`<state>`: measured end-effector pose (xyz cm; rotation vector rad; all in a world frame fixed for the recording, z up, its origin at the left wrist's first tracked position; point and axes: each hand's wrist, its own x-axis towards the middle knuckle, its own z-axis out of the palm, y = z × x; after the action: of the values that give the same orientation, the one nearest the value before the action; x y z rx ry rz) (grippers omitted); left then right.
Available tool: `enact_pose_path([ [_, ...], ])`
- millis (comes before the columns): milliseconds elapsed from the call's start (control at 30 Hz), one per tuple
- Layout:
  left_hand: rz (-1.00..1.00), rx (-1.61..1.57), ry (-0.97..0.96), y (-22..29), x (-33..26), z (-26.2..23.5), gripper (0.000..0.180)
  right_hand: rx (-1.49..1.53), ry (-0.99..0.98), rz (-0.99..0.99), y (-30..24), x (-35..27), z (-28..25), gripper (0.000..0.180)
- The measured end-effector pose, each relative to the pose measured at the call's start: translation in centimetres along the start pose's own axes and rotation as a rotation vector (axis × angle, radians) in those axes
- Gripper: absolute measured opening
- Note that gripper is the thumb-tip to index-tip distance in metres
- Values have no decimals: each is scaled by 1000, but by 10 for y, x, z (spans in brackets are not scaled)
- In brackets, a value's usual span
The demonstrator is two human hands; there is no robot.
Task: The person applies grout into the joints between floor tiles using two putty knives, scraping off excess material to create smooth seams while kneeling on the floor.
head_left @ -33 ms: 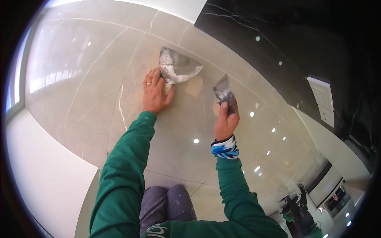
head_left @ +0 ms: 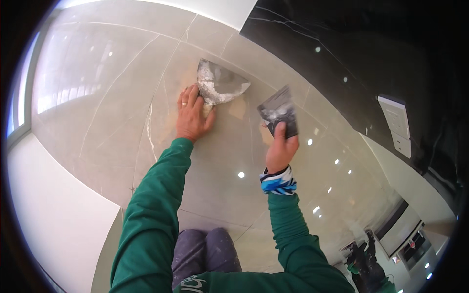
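On the glossy grey tiled surface (head_left: pixel 215 161), a wide fan-shaped scraper blade (head_left: pixel 224 83) lies with white paste smeared along its near edge. My left hand (head_left: pixel 193 117) is at its lower left, fingers bent over a pale handle-like end (head_left: pixel 207 108); much of that grip is hidden. To the right, my right hand (head_left: pixel 281 146) holds a flat dark-grey scraper (head_left: pixel 279 108), its thumb on the face of it. White paste covers part of that scraper's middle. The two scrapers are apart.
Tan patches (head_left: pixel 238 108) show on the tiles. A black, white-veined panel (head_left: pixel 332 53) bounds the far right and carries a white socket plate (head_left: pixel 394 117). A white panel edge (head_left: pixel 63 210) stands at left. Dark objects (head_left: pixel 366 263) crowd the lower right, unclear in kind.
The scraper in my right hand has turned from a narrow, blurred view to show its broad face. My left hand and the wide scraper stay almost in place.
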<state>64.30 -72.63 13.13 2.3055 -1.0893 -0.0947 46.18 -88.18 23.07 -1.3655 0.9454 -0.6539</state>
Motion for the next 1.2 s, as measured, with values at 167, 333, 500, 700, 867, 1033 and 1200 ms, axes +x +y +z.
enact_pose_path([
  [167,-14,0,6,-1,-2,-3,40,440,-241,58,-68,47,35,30],
  [333,-2,4,6,1,-1,-1,39,-655,-542,-813,-81,99,43,42],
  [500,13,-19,15,-2,-3,-3,41,-1054,-669,-951,-62,95,38,41],
  [700,9,-21,28,-1,-4,-5,39,-1245,-695,-993,-49,89,57,36],
  [867,76,-45,10,0,1,6,41,-1400,-725,-879,-37,90,56,23],
  [1033,34,-38,25,-13,-14,18,40,-1669,-835,-657,-73,67,39,21],
  [1200,64,44,51,7,-6,22,38,-833,-457,-321,-59,52,-109,40],
])
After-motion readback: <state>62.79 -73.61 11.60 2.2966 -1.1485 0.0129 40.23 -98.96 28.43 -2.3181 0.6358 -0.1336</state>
